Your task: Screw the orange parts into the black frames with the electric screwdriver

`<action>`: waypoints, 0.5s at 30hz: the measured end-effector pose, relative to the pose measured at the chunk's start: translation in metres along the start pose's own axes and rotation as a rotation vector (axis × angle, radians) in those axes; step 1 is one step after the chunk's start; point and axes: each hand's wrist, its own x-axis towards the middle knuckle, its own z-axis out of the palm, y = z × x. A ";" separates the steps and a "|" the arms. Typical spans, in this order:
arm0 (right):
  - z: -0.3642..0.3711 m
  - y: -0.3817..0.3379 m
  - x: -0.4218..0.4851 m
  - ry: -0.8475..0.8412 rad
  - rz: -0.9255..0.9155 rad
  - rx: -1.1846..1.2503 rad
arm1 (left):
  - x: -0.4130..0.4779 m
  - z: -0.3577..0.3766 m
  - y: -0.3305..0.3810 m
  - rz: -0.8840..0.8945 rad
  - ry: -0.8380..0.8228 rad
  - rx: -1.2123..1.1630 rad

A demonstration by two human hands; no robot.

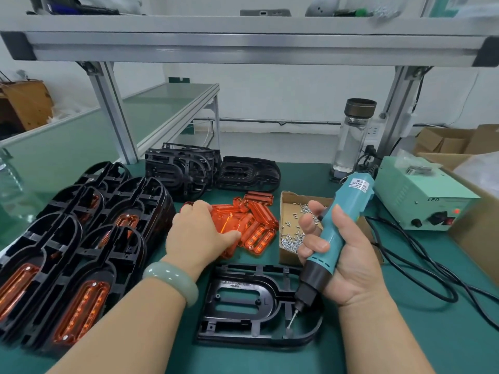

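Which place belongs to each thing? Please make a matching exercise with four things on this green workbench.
Things:
1. teal electric screwdriver
2. small silver screws
3. empty black plastic frame
4. loose orange translucent plastic parts

Places:
A. in the open cardboard box
B. piled under the left hand
C. gripped in the right hand
D. flat on the green table, nearest the person

Pairs: 1-C, 2-A, 3-D, 4-B
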 end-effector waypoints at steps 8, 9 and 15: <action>0.000 0.002 0.001 -0.002 0.013 -0.003 | -0.016 0.008 0.009 0.091 0.023 0.099; 0.000 0.002 0.001 -0.003 0.014 -0.003 | -0.016 0.008 0.008 0.087 0.013 0.114; -0.001 0.002 0.002 -0.003 0.011 -0.007 | -0.016 0.000 0.006 0.002 0.056 -0.202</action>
